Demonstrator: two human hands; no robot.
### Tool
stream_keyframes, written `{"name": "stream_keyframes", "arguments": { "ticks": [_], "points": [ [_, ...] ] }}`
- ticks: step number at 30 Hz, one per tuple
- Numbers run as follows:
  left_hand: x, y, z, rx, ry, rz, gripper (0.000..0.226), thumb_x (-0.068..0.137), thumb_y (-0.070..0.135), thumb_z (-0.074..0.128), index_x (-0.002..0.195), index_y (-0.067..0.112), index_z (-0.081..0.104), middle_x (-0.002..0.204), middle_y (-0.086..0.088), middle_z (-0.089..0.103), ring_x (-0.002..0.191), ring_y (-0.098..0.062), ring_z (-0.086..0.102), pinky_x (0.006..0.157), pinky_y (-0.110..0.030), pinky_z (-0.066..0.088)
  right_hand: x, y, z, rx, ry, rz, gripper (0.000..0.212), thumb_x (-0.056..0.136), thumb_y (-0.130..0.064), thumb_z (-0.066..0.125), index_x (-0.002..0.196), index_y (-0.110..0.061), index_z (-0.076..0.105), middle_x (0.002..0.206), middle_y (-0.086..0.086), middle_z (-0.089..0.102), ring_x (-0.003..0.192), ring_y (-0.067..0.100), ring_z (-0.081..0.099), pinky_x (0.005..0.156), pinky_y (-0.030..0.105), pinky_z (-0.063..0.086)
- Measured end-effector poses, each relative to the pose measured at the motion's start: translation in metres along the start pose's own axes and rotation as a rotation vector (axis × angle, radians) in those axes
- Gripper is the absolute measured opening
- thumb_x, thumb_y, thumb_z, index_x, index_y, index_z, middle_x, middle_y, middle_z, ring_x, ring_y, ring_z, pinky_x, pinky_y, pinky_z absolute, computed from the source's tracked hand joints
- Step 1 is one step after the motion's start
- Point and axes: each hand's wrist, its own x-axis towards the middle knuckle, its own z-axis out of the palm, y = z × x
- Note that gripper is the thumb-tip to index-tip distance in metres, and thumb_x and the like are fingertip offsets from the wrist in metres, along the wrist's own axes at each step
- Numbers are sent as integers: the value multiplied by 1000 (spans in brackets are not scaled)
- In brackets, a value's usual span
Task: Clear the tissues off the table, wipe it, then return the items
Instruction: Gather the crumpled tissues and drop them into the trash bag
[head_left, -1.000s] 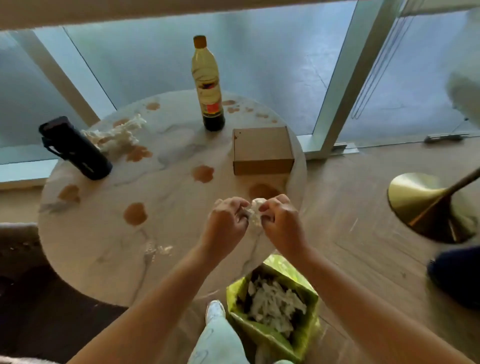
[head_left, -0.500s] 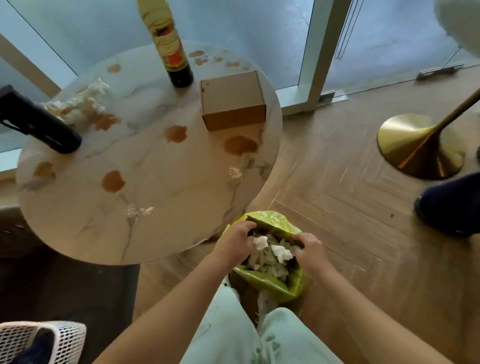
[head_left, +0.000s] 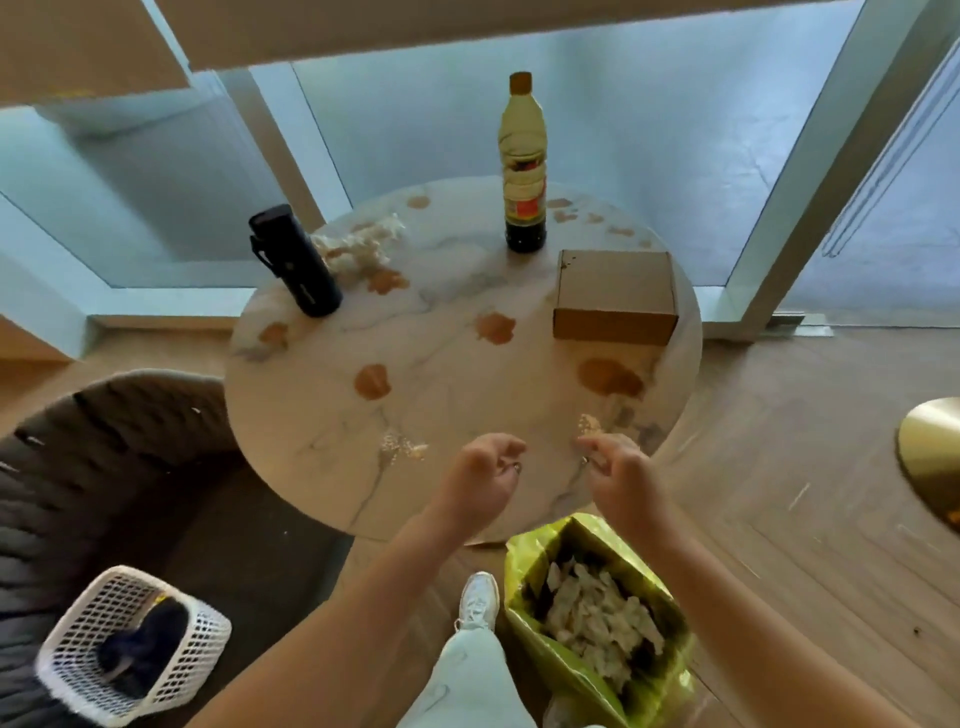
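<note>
Crumpled white tissues (head_left: 358, 249) heaped at far left of round marble table (head_left: 322, 415), beside black flask (head_left: 296, 262). Above near edge, left hand (head_left: 480, 478) and right hand (head_left: 621, 475) hovering, fingers loosely curled, empty. Below, green-lined bin (head_left: 524, 561) holding tissues.

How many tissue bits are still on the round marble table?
3: a white crumpled tissue pile beside the black flask, small scraps near the front edge, one scrap at the right hand's fingertips.
</note>
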Motion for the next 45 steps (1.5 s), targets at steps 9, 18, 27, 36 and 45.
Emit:
{"name": "stream_keyframes", "arguments": {
  "ticks": [9, 18, 27, 36, 45],
  "points": [
    [118, -52, -117, 190, 174, -100, 32, 85, 9, 59, 117, 9, 60, 119, -8, 60, 108, -23, 56, 94, -22, 38, 158, -89, 47, -1, -107, -185, 30, 85, -2, 58, 114, -6, 63, 114, 9, 60, 95, 24, 62, 85, 24, 46],
    [279, -126, -192, 206, 309, -256, 35, 86, 10, 57, 120, 4, 54, 119, -16, 51, 112, -30, 49, 98, -32, 38, 344, -134, 132, -121, -231, -169, 34, 88, -8, 54, 122, -8, 57, 120, 10, 57, 100, 26, 59, 91, 27, 43],
    [372, -179, -211, 465, 244, -473, 51, 88, 2, 44, 135, 19, 34, 138, -9, 30, 126, -28, 28, 100, -37, 34, 465, -151, 208, -205, -303, -190, 45, 87, -1, 52, 131, -6, 47, 127, 12, 48, 118, 28, 47, 99, 27, 35],
    [404, -205, -195, 444, 157, -278, 57, 87, 2, 45, 137, 26, 33, 138, -4, 33, 125, -27, 26, 103, -40, 28, 540, -159, 257, -475, -569, -384, 65, 83, 7, 43, 139, -25, 36, 152, 0, 19, 135, 29, 20, 111, 36, 27],
    [388, -209, -185, 351, 353, -89, 25, 79, -2, 63, 104, 5, 62, 100, -13, 61, 95, -31, 51, 81, -40, 45, 530, -137, 241, -328, -334, -328, 27, 81, 13, 42, 93, 0, 64, 103, 16, 46, 96, 32, 46, 80, 30, 40]
  ]
}}
